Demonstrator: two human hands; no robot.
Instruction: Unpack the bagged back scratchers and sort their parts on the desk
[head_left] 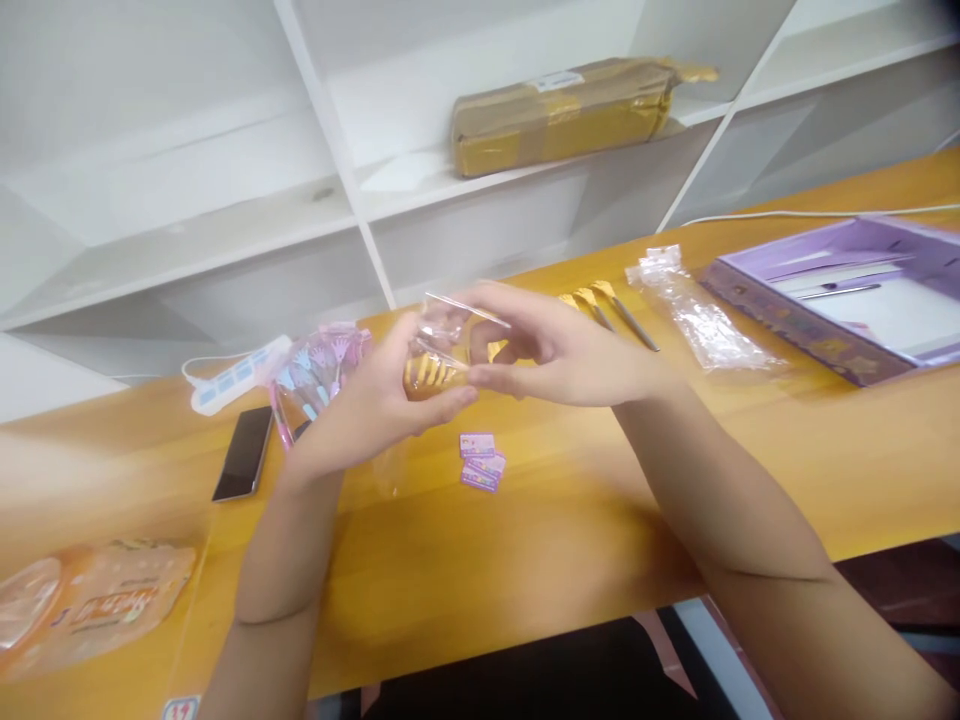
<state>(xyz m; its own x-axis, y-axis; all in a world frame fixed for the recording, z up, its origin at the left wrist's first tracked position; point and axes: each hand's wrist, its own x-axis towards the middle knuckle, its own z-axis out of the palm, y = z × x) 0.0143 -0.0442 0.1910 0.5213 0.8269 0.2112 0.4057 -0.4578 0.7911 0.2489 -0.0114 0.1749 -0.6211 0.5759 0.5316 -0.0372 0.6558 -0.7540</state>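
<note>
We have a clear bag [442, 325] above the table [570, 520], with yellow striped pieces [429, 372] inside. Our left hand [379, 400] grips its side between thumb and fingers; our right hand [559, 350] curls beside it, thumb near its edge, though we cannot tell whether those fingers pinch anything. The film looks thin, light and slippery, likely to crumple, so we would hold it by the rim. To our right, a purple box [787, 320] contains white sheets [892, 310] and a pen [840, 291], beside empty-looking plastic bags [697, 320].
</note>
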